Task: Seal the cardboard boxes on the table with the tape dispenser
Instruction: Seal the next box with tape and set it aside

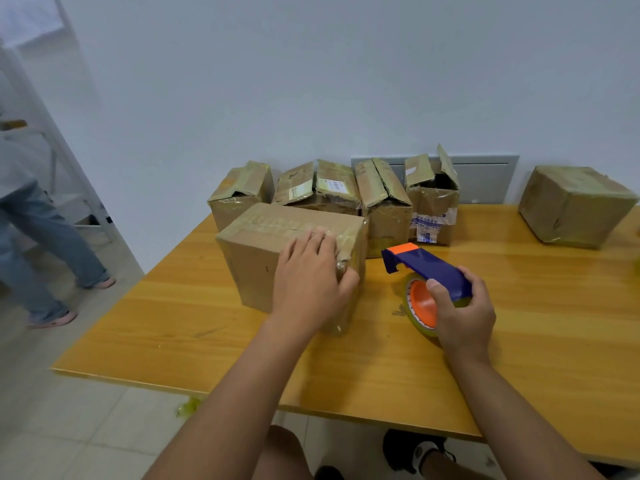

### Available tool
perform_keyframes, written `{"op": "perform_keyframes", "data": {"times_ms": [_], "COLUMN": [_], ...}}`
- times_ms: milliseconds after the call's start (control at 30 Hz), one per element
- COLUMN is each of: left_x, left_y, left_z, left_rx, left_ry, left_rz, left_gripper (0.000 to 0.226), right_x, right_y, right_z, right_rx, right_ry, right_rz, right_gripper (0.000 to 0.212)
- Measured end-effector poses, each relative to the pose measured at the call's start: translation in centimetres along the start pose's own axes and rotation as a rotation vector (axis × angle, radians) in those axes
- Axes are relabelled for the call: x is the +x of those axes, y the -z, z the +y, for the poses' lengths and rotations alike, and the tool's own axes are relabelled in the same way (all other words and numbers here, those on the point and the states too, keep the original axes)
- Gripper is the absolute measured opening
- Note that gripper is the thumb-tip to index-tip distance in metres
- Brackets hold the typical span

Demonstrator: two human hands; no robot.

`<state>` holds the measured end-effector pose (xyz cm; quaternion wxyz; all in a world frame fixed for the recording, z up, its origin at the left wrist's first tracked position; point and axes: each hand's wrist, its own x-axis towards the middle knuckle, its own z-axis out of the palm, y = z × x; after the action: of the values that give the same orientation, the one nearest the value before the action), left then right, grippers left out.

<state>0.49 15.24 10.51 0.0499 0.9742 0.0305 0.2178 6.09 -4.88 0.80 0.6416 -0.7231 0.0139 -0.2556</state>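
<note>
While left hand [311,275] presses flat on taped box [277,244] at frame centre, right hand [462,310] fingers grasp tape dispenser [427,268]; box likely light, stiff; hold by sides.

**Hand flat on near box, dispenser held beside it**

On the wooden table [207,327], the left hand [308,278] presses flat on the taped right end of the near cardboard box [256,258]. Just right of it, the right hand [460,313] grips a blue-and-orange tape dispenser [422,268]. Four boxes [384,202] with loose flaps line the far wall; one closed box [575,206] sits far right.
</note>
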Motion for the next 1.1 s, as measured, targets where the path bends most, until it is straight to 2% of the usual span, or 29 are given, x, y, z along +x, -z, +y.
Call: {"op": "perform_keyframes", "data": {"times_ms": [133,233,300,400,500,600,733,900,1000,1100], "left_x": [-1.8,-2.8,-3.2,-3.3,-3.1,-3.0,-2.8,-2.8,-2.3,-2.1], "left_y": [2.3,4.3,5.0,4.3,3.1,3.3,3.7,2.7,2.4,2.0], "left_z": [-2.0,-3.9,-4.7,-4.4,-3.8,-5.3,-7.5,-8.4,-9.2,-9.2], "left_rx": [-0.007,-0.025,-0.087,-0.096,-0.035,-0.066,-0.128,-0.086,-0.154,-0.161], "left_ry": [-0.063,-0.122,-0.099,-0.01,-0.011,-0.068,-0.119,-0.25,-0.238,-0.25], "left_rz": [-0.078,-0.217,-0.252,-0.137,-0.051,-0.075,-0.144,-0.023,-0.073,-0.014], "left_gripper": [0.055,0.054,0.054,0.052,0.052,0.051,0.06,0.055,0.052,0.045], "right_x": [0.2,0.2,0.2,0.1,-0.1,-0.2,-0.2,0.5,1.3,2.0], "right_y": [0.1,0.0,0.0,0.0,0.0,0.1,-0.2,-0.2,0.2,1.0], "right_z": [0.0,-0.1,0.0,-0.1,-0.3,-0.5,-0.8,-1.3,-2.5,-4.5], "right_rx": [0.017,0.009,0.008,0.005,0.006,0.039,0.103,0.152,0.201,0.268], "right_ry": [-0.024,-0.031,-0.025,-0.023,-0.019,-0.016,-0.032,-0.041,-0.027,-0.004], "right_rz": [0.025,0.03,0.027,0.023,0.002,-0.038,-0.091,-0.153,-0.167,-0.182], "right_gripper": [0.054,0.054,0.053,0.053,0.054,0.054,0.057,0.05,0.057,0.055]}}
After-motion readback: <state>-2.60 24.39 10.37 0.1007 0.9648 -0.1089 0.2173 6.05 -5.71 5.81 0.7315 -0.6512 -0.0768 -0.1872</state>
